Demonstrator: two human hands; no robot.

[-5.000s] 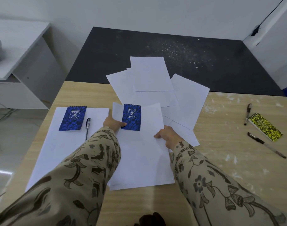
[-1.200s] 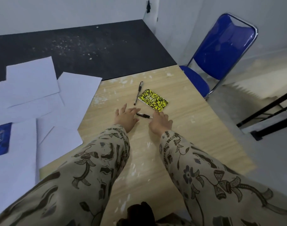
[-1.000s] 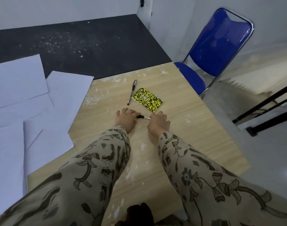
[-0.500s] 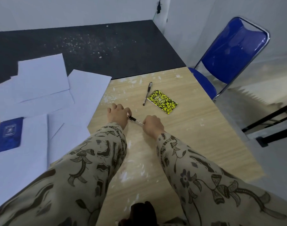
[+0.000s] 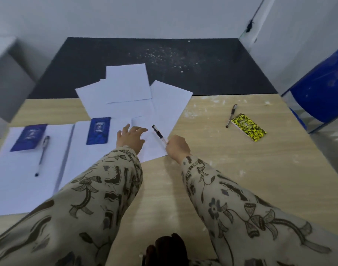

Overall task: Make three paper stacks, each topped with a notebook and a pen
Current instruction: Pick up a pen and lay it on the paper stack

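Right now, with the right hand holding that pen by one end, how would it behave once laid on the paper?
Held by one end in the right hand, the pen shows no bend: probably stiff and light. Its slim round barrel might roll on the paper stack, though the left stack's pen lies at rest.

We lose the rear end of the pen point(image 5: 159, 133) inside the right hand point(image 5: 176, 147), whose fingers curl out of sight. The left sleeve point(image 5: 99, 189) covers the near part of the middle paper stack point(image 5: 81, 160). The right edge cuts off the blue chair point(image 5: 321, 89), the left edge the left paper stack point(image 5: 16, 179). We cannot read the blurred print on the blue notebook point(image 5: 98, 130) at centre left.
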